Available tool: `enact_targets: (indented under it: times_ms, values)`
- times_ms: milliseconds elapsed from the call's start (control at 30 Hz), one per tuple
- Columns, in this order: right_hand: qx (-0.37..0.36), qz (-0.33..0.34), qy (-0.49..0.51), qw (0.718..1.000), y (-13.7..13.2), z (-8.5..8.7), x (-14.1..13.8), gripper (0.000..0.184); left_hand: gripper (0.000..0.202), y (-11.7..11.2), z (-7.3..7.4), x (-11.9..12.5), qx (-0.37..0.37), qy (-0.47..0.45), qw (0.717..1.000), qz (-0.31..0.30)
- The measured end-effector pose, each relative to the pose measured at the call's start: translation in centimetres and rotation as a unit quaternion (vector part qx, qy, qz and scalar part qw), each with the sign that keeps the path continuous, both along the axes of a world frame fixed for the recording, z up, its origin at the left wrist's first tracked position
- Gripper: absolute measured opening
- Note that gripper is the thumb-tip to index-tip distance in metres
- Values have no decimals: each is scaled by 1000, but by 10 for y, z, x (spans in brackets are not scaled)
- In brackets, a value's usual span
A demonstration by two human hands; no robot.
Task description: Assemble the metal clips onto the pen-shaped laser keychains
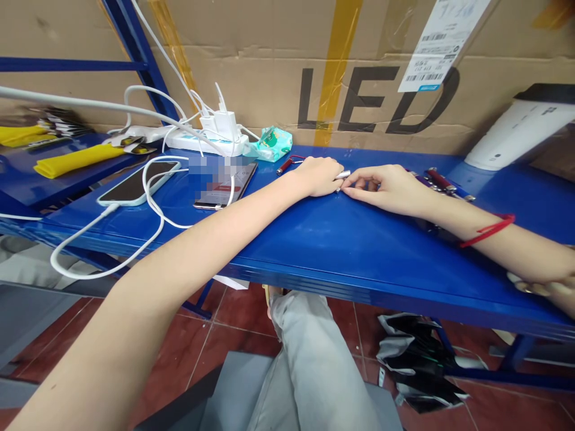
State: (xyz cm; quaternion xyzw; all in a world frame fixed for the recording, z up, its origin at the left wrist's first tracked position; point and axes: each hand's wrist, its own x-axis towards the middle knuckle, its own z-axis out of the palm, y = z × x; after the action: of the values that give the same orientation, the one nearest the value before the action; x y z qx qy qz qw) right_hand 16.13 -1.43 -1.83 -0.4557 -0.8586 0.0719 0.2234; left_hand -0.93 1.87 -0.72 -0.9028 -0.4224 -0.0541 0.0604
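My left hand (321, 175) rests low over the blue table, its fingers curled round a small silver cylinder (343, 175) whose end sticks out beside the knuckles. From the right, my right hand (390, 188) meets it with thumb and fingertips pinched together. What those fingertips hold is too small to make out. Beyond my left hand lies a small dark red metal tube (284, 167) with a red cord. Behind my right wrist are several similar red and purple tubes (440, 179) with silver ends, partly hidden by the forearm.
Left on the blue table (309, 239) lie two phones, one white-edged (137, 182), one dark (227, 184), among white cables. Behind stand a power strip (179, 142) and a green tissue pack (275, 143). A white cup (516, 129) is at right, before a large carton (269, 66).
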Motion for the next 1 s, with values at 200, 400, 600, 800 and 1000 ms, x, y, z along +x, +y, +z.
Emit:
enact_targets:
  times_ms: [200,400,600,800,1000]
  values:
    - [-2,-3,-5,1000,1,0,0,33,37,2,-1,0,4,-4,1000,-6]
    - [-6,-5,-5,1000,1,0,0,35,37,1,-1,0,6,-4,1000,-7]
    - [-8,-5,-6,1000,0,1,-1,36,37,1,-1,0,4,-6,1000,-5]
    - [-12,-7,-8,1000,0,1,-1,36,38,1,-1,0,-6,-8,1000,-1]
    - [-6,-2,-8,1000,0,1,-1,35,37,1,-1,0,-8,-12,1000,0]
